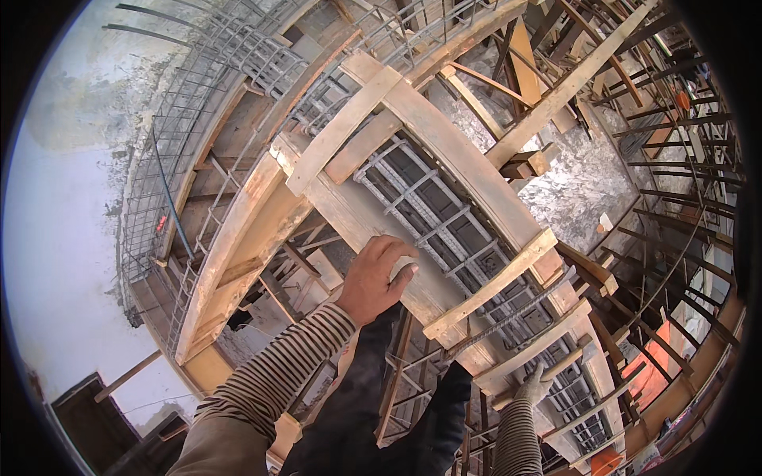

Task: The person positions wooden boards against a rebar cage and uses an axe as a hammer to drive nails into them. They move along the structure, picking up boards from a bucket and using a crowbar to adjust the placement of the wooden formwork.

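A long wooden beam mould point(494, 190) runs diagonally from upper left to lower right, with a steel rebar cage point(425, 210) inside it. My left hand point(375, 278) is bare and rests at its near side board point(349, 213). The fingers bend loosely over the wood and the thumb stands apart, with nothing held. Farther down the mould, my right hand point(533, 387) closes over a short wooden crosspiece point(565, 361); its fingers show only in part. Between the hands, a ribbed steel bar point(520, 312) lies slanted across the mould, beside a nailed wooden batten point(492, 283).
At left, a curved wooden form point(238, 252) and steel mesh point(171, 151) run along a pale wall point(71, 198). Gaps beside the mould drop to a lower level with props and planks. Many dark timbers point(675, 214) stand at right, near an orange panel point(652, 361).
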Motion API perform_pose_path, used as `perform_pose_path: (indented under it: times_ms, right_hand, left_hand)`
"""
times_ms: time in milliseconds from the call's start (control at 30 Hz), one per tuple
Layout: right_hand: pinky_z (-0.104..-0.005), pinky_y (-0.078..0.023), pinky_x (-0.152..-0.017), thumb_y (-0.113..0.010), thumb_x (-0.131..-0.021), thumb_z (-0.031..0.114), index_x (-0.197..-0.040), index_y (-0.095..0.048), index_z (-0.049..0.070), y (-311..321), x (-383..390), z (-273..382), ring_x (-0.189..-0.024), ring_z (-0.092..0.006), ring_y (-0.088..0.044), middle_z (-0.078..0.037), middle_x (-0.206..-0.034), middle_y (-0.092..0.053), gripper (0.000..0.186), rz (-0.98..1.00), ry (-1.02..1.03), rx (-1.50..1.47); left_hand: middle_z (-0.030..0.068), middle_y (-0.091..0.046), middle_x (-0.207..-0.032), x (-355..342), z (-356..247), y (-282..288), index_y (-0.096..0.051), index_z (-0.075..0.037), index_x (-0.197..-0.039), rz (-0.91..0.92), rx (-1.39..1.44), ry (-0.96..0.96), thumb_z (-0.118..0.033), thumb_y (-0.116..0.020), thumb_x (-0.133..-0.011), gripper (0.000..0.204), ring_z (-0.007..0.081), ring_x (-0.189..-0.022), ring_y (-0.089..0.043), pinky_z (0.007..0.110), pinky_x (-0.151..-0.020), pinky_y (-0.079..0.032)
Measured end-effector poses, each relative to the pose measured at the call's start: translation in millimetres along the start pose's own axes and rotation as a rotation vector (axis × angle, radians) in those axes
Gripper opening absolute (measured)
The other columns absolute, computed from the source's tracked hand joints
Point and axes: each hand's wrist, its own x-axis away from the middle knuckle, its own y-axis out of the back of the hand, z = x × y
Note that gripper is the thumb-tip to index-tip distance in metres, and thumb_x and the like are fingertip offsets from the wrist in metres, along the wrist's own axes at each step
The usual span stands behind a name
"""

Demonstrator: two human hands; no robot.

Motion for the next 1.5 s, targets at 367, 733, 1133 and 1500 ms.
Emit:
perform_pose_path:
  times_ms: [367,733,1133,1500]
  right_hand:
    - [-0.0368,-0.065,-0.087,-0.069,-0.101,0.030,-0.145,-0.048,-0.005,-33,54,35,-0.109,-0.0292,-0.072,-0.024,-0.130,-0.064,0.060,-0.226,-0.065,0.224]
    - [-0.0402,-0.062,-0.096,-0.069,-0.102,0.032,-0.146,-0.045,-0.007,-43,62,38,-0.118,-0.0314,-0.068,-0.025,-0.138,-0.060,0.063,-0.196,-0.106,0.020]
    - [-0.0426,-0.054,-0.101,-0.070,-0.099,0.045,-0.145,-0.053,-0.004,-31,41,12,-0.116,-0.0321,-0.071,-0.022,-0.131,-0.069,0.069,-0.286,0.017,0.372]
    - [-0.0483,-0.051,-0.104,-0.065,-0.096,0.059,-0.140,-0.058,-0.004,-24,19,-12,-0.119,-0.0404,-0.069,-0.027,-0.128,-0.069,0.077,-0.324,0.037,0.527]
  left_hand:
    - [0.0218,-0.078,-0.104,-332,77,-20,-0.082,-0.006,-0.105,0.480,-0.731,-0.323,-0.079,-0.047,-0.095,0.082,0.0386,-0.105,-0.073,0.048,-0.099,-0.054]
    - [0.0334,-0.074,-0.107,-350,93,-23,-0.078,0.009,-0.096,0.510,-0.821,-0.293,-0.094,-0.038,-0.087,0.112,0.0432,-0.109,-0.072,0.049,-0.100,-0.053]
    - [0.0300,-0.074,-0.090,-346,85,-13,-0.079,0.006,-0.088,0.526,-0.792,-0.254,-0.092,-0.043,-0.088,0.104,0.0430,-0.094,-0.074,0.052,-0.087,-0.056]
    - [0.0338,-0.074,-0.102,-353,94,-17,-0.077,0.012,-0.096,0.433,-0.790,-0.384,-0.091,-0.038,-0.091,0.111,0.0448,-0.102,-0.072,0.051,-0.094,-0.054]
